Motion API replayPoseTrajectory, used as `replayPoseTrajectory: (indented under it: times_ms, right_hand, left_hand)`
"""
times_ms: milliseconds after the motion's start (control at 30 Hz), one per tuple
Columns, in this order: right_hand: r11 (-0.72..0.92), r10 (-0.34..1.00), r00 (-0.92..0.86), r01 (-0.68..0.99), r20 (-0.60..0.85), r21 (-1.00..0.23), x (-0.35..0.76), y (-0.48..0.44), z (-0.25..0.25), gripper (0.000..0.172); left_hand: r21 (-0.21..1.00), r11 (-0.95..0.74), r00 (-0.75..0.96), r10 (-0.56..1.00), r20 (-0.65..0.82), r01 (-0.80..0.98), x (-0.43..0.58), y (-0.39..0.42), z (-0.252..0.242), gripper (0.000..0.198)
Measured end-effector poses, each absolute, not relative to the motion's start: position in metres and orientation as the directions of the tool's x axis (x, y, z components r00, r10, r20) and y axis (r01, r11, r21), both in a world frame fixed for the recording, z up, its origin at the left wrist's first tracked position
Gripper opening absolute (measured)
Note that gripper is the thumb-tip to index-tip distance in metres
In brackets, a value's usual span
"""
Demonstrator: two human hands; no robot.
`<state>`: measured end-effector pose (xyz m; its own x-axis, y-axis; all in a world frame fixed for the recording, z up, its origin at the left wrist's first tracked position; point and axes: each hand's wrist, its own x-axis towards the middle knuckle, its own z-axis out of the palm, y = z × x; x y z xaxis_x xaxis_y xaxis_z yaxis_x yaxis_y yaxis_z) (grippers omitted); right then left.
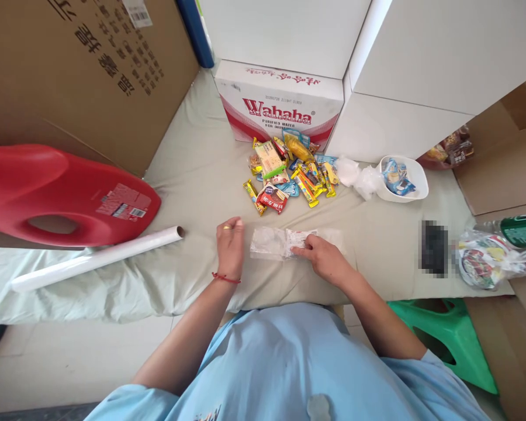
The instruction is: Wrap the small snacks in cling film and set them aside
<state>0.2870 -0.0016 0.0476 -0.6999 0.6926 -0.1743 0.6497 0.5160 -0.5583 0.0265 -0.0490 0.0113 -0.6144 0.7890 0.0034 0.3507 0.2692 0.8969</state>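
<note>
A clear plastic bag [267, 244] with a printed white label lies flat on the cloth in front of me. My right hand [328, 260] rests on its labelled part, the index finger stretched across it and the other fingers partly tucked under. Just left of the bag, apart from it, my left hand [231, 248] has its fingers curled together; nothing shows in them. Beyond both hands is a pile of wrapped snacks [269, 158] in yellow, red, green and blue packets. Closest to me in that pile is a red packet [273, 199].
Behind the snacks stands a Wahaha water carton [284, 105]. To the right are crumpled clear plastic [353, 174] and a white bowl [421, 186] holding blue packets. A white roll [100, 257] and a large red jug [83, 199] lie left. A green stool [469, 345] stands below.
</note>
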Motion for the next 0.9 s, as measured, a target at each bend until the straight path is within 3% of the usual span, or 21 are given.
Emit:
replayPoseTrajectory:
  times_ms: [67,167,267,433,500,567,700,800,900]
  right_hand:
    - [0.431,0.727,-0.657,0.662,-0.198,-0.613,0.285,-0.002,0.050,0.025]
    - [0.338,0.760,-0.611,0.661,-0.219,-0.670,0.284,-0.002,0.050,0.025]
    - [0.349,0.748,-0.631,0.636,-0.204,-0.689,0.286,-0.004,0.044,0.023]
    - [0.502,0.679,-0.725,0.572,-0.113,-0.649,0.288,-0.009,0.037,0.029]
    - [0.568,0.642,-0.764,0.525,-0.057,-0.634,0.291,-0.011,0.039,0.035]
    - [0.595,0.620,-0.785,0.475,-0.006,-0.649,0.297,-0.015,0.044,0.039]
    - [0.557,0.646,-0.762,0.427,0.048,-0.713,0.317,-0.018,0.048,0.042]
    - [0.422,0.882,-0.456,0.651,0.120,-0.631,0.331,-0.011,0.038,0.035]
    - [0.271,0.959,-0.189,0.829,0.212,-0.489,0.338,0.004,0.019,0.040]
  left_hand:
    - [0.802,0.305,-0.477,0.878,-0.028,0.513,0.033,-0.045,0.012,0.034]
    - [0.717,0.276,-0.346,0.937,-0.052,0.640,0.047,-0.051,0.019,0.026]
    - [0.790,0.272,-0.341,0.936,-0.085,0.550,0.058,-0.060,0.034,0.015]
    - [0.944,0.273,-0.178,0.954,-0.242,0.182,0.083,-0.050,0.054,0.014]
    - [0.954,0.236,-0.122,0.969,-0.216,0.187,0.096,-0.041,0.054,0.009]
    - [0.934,0.135,-0.046,0.991,-0.127,0.330,0.108,-0.034,0.050,0.015]
    - [0.679,-0.167,0.177,0.983,0.055,0.715,0.126,-0.037,0.042,0.029]
    - [0.486,-0.284,0.283,0.956,0.077,0.827,0.133,-0.044,0.041,0.029]
    - [0.396,-0.319,0.315,0.946,0.077,0.861,0.135,-0.046,0.042,0.025]
